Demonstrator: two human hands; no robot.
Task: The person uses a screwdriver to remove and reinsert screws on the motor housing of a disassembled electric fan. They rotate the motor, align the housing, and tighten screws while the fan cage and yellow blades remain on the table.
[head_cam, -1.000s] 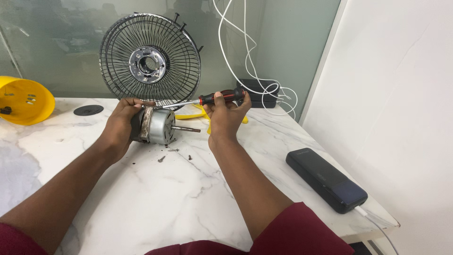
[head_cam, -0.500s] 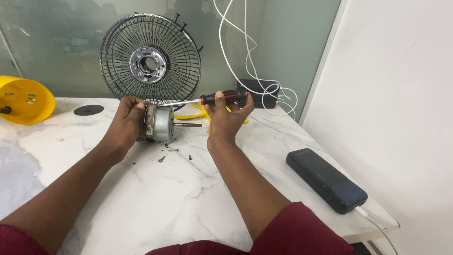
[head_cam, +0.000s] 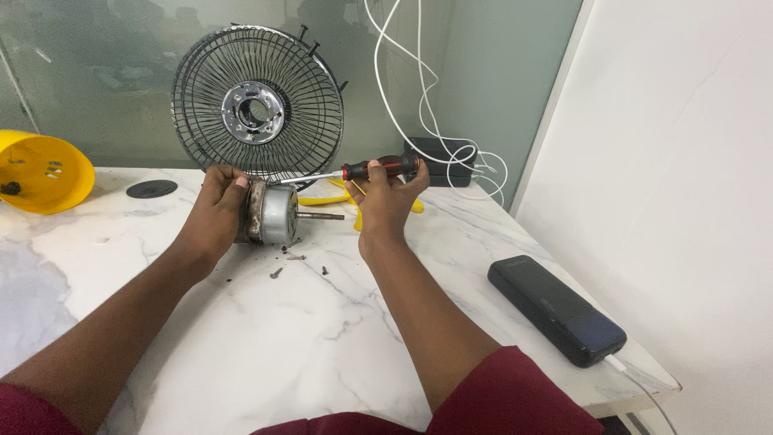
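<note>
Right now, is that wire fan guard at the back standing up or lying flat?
Standing up. The wire fan guard is on its edge on the marble table, its round hub facing the camera, behind the motor.

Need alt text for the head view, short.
A left hand steadies a small silver electric motor on a white marble table while the right hand holds a red-and-black-handled screwdriver to it; a black wire fan guard stands behind.

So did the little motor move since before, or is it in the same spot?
Yes. The motor, held by the left hand, has shifted slightly right and turned, judged against the fan guard behind it.
</note>
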